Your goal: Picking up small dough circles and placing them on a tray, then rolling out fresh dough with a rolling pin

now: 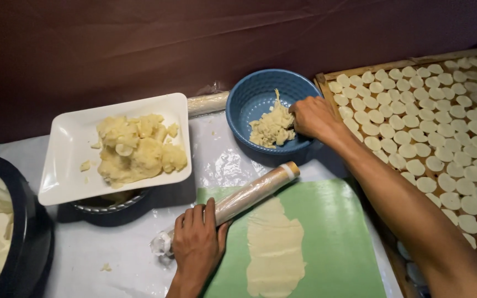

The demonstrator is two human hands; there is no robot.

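My left hand rests on a rolling pin wrapped in clear film, gripping it near its lower end at the left edge of a green mat. A flattened strip of pale dough lies on the mat just right of that hand. My right hand reaches into a blue perforated bowl and closes on the dough scraps heaped inside it.
A white square plate with a lump of dough sits on a dark bowl at left. A black basin of dough is at the far left edge. A wooden tray of several round dough discs fills the right.
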